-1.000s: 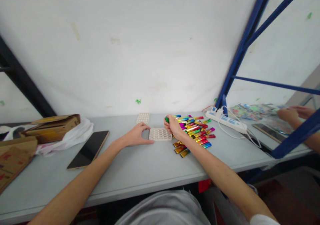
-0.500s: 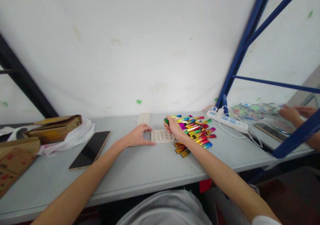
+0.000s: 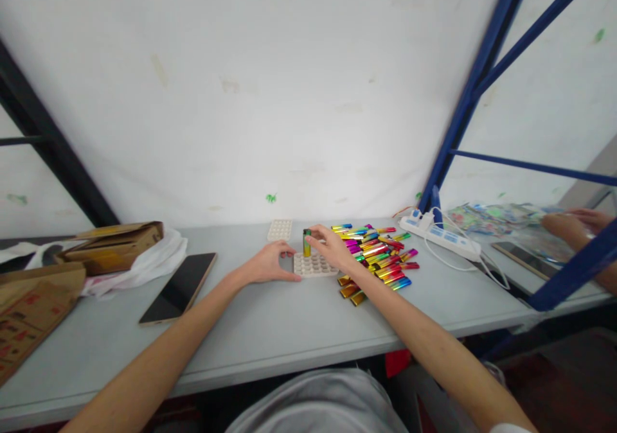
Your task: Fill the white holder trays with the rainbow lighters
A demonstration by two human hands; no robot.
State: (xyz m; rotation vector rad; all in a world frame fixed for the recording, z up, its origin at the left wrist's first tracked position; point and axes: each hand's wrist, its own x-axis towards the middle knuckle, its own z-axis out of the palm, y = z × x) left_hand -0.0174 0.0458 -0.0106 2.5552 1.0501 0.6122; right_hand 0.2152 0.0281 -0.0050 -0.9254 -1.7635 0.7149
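My right hand (image 3: 328, 245) pinches a shiny yellow-green lighter (image 3: 307, 245) with a dark top. The lighter stands upright over the back left part of a white tray with round holes (image 3: 315, 266); whether its base sits in a hole I cannot tell. My left hand (image 3: 270, 263) brackets the tray's left end, with the thumb at the front corner and the fingertips at the back corner. Just right of the tray lies a loose pile of metallic lighters (image 3: 380, 259) in several colours, partly behind my right wrist.
A second holed tray (image 3: 279, 230) lies by the wall. To the left are a phone (image 3: 179, 288), a white plastic bag (image 3: 161, 256) and cardboard boxes (image 3: 113, 250). A power strip (image 3: 446, 237) with cables and a blue frame (image 3: 456, 118) stand right. Another person's hands (image 3: 571, 227) show far right.
My right hand has moved left over the tray, and the lighter in it now shows upright at the tray's back left. My left hand stays at the tray's left end.
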